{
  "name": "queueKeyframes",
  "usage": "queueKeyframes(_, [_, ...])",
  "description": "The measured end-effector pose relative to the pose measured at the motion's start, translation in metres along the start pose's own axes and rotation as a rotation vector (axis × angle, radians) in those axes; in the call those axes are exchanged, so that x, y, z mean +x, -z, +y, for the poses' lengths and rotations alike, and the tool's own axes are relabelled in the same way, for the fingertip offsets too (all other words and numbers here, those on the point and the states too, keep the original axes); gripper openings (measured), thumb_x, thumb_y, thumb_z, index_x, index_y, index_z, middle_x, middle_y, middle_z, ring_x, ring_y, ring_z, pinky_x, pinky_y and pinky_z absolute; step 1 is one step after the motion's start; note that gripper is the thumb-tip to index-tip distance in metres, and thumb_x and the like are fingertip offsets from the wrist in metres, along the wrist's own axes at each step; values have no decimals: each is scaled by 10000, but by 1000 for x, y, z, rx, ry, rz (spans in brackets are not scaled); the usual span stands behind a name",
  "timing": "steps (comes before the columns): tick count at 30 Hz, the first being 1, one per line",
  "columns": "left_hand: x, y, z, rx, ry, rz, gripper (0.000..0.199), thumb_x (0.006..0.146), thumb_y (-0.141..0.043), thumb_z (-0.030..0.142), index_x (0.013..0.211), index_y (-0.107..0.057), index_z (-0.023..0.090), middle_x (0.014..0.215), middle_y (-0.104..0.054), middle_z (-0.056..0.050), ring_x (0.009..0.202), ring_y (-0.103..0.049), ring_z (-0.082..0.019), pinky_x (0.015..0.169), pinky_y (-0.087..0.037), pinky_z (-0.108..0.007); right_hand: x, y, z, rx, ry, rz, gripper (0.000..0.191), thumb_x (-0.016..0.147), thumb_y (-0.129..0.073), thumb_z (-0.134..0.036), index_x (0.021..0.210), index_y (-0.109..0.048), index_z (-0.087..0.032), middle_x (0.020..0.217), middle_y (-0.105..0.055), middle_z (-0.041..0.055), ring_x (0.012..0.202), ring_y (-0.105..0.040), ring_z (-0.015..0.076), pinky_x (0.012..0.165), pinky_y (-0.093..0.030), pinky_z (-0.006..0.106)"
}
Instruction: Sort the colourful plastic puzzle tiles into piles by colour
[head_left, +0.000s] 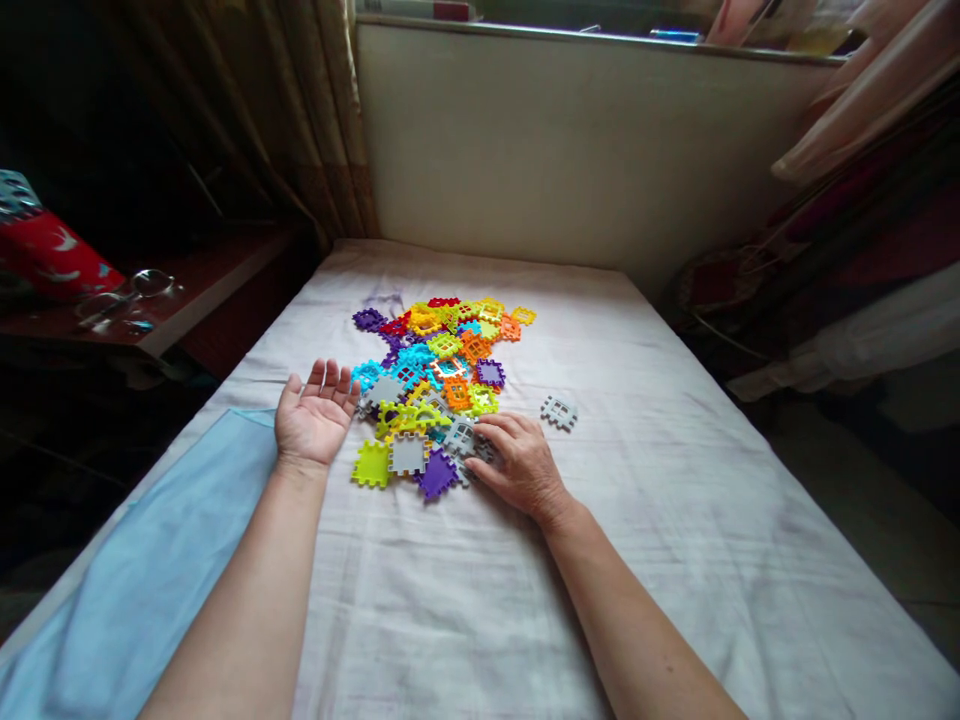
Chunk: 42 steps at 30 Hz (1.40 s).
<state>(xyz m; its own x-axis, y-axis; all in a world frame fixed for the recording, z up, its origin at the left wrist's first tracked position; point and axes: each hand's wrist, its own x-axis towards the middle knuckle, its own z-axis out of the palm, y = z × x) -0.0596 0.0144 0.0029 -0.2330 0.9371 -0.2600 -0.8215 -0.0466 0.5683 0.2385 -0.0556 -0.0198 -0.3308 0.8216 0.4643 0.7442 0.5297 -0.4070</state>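
A heap of flat plastic interlocking building tiles with notched edges, in many colours, lies on the sheet. My left hand point(313, 415) is palm up at the heap's left side, its fingers spread and holding nothing. On the right, my right hand point(521, 460) reaches palm down over the heap's edge, thumb and fingers apart around grey tiles. A grey window tile point(459, 436) is at its fingertips; part of the grey tiles is hidden under the hand. Nearby lie a purple tile point(437, 474), a grey square tile point(409, 454) and a lime green tile point(370, 465).
One grey window tile point(559, 412) lies apart, right of the heap. Light blue cloth point(172, 560) covers the left of the white sheet point(675, 560). Glasses point(135, 292) and a red patterned object point(56, 255) are on a dark side table. A pale wall point(510, 150) stands behind.
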Motion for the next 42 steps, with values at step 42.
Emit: queueKeyframes(42, [-2,-6,-1,-13,4,32,345,970,-393,399,911,-666,197,894,-760,-29,869,-724,-174,783,-604,-356,-4,18,31,-145,-233,225,161,884,-582,-312,870,-734,-261,929,-722,55,924,-612,237,892,-432,392])
